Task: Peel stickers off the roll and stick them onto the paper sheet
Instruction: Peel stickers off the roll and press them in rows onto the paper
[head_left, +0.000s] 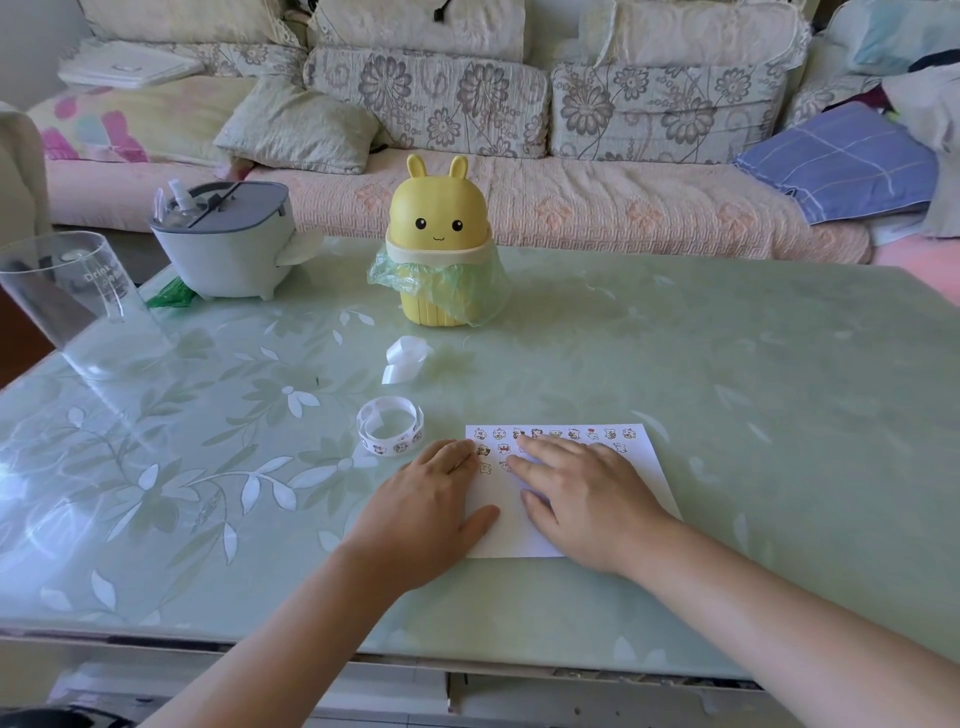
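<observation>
On the near middle of the pale green, leaf-patterned glass table (727, 395), a white rectangular paper sheet (511, 530) is laid flat, its far end already filled with rows of small cartoon stickers (556, 434). Both hands are spread upon it. The right hand (582, 499) is laid over the middle of the sheet with straight, released fingers, the fingertips (524, 441) reaching the second and third rows, apparently so that a sticker is pressed down; whether one lies beneath them cannot be told. The left hand (431, 504) is rested palm down across the sheet's left edge, fingers flat and grasping nothing, probably so that the paper is kept from sliding. Just beside that hand, on the far left, a loosely coiled white roll of printed stickers (390, 427) is left untouched within easy reach. Farther back, a crumpled strip of white backing paper (406, 357) is seen, presumably discarded. Beyond it a yellow rabbit-shaped plastic bin lined with a green bag (441, 249) is stood, with a grey lidded container (223, 239) and a clear plastic cup (72, 291) to the left.
</observation>
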